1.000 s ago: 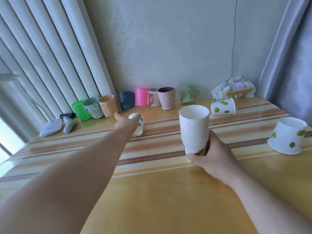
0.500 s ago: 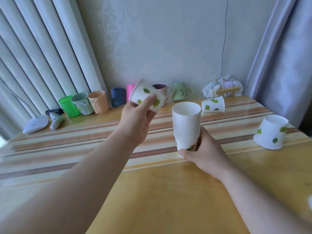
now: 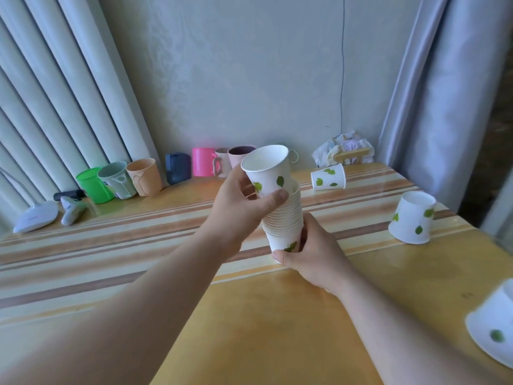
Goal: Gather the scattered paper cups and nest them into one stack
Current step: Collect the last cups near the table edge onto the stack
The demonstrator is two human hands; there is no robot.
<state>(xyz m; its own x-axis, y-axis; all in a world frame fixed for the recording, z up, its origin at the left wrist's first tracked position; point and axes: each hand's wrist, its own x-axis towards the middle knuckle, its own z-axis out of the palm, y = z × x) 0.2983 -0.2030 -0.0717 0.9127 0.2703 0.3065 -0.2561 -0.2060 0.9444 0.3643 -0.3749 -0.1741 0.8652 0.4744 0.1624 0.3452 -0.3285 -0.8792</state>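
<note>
My right hand [image 3: 313, 254] grips the base of a stack of white paper cups with green leaves [image 3: 284, 220], held above the table. My left hand [image 3: 241, 201] holds a single paper cup [image 3: 268, 169], mouth up and tilted left, its bottom sitting in the top of the stack. Loose cups remain on the table: one lying on its side at the back right [image 3: 328, 177], one upside down on the right [image 3: 411, 217], and one upside down at the right edge of view [image 3: 492, 326].
A striped cloth covers the yellow table [image 3: 263, 323]. Along the back wall stand several coloured mugs, among them green [image 3: 93, 185], orange [image 3: 144, 177] and pink [image 3: 202, 162]. A white device [image 3: 36, 216] lies at the far left, crumpled wrapping [image 3: 344, 151] at the back right.
My left hand lifted the cup from the table, turned it mouth up and brought it right onto the top of the stack. The view shifted left, revealing another cup at lower right.
</note>
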